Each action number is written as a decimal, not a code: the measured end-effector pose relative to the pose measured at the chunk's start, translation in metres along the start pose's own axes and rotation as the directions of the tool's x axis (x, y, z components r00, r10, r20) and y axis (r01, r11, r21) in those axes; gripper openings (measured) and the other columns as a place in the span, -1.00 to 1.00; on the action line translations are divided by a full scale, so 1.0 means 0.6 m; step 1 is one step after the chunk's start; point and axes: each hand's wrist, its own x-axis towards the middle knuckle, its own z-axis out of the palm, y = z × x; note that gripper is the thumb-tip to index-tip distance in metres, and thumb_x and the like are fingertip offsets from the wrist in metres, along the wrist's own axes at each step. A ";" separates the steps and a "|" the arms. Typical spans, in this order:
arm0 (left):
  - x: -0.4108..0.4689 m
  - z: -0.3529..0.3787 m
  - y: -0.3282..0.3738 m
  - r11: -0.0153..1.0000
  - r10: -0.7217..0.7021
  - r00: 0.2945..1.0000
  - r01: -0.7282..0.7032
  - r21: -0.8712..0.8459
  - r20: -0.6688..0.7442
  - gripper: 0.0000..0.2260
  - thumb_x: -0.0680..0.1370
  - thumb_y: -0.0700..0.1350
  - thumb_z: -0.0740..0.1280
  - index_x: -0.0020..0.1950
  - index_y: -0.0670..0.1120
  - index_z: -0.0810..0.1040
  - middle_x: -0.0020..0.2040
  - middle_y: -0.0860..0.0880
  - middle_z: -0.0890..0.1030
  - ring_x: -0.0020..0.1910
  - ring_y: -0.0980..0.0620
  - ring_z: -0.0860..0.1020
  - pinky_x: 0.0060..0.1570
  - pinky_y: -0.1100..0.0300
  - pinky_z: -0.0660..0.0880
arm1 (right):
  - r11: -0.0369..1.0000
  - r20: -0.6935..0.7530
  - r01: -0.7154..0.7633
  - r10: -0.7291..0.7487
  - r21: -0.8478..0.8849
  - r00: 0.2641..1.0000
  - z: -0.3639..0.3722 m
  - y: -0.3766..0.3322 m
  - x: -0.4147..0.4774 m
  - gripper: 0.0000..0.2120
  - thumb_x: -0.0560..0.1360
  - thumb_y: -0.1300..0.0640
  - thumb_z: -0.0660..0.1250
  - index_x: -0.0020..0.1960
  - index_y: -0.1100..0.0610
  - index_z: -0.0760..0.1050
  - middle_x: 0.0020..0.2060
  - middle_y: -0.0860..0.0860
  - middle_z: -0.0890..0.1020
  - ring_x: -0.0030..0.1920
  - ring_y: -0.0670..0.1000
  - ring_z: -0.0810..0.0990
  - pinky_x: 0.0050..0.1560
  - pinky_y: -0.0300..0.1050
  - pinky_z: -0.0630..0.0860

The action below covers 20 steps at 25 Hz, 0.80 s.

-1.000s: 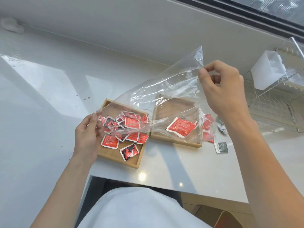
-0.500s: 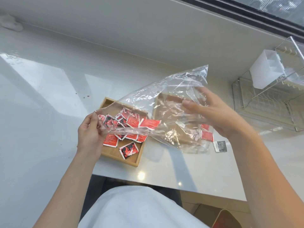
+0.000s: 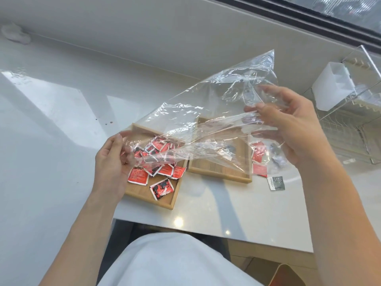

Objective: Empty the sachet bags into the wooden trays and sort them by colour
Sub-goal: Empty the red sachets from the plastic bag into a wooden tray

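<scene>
Clear rack (image 3: 350, 129), white tub (image 3: 329, 87), countertop (image 3: 51, 120)

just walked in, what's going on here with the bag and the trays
A person holds a clear plastic bag in both hands over two wooden trays. The left hand grips its lower end above the left tray, which holds a pile of red sachets. The right hand lifts the other end. The right tray looks nearly empty; a dark sachet lies on the counter.

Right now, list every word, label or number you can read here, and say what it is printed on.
Nothing can be read for certain.
Red sachets in the left tray: white print, too small and blurred.
Grey sachet on the counter: pale marks and a white edge strip, unreadable.
Clear bag: no print visible.
</scene>
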 end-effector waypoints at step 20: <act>0.021 0.013 0.009 0.773 0.307 0.941 -0.335 0.538 0.145 -0.81 0.61 0.01 0.30 0.20 0.17 0.59 -0.46 0.12 0.40 -0.53 0.14 0.29 -0.33 0.15 0.32 | 0.975 -0.096 -0.153 0.170 0.158 0.981 -0.053 0.139 0.005 -0.61 0.51 0.47 0.30 0.24 0.14 0.54 -0.17 0.16 0.66 -0.36 -0.10 0.62 -0.38 -0.16 0.58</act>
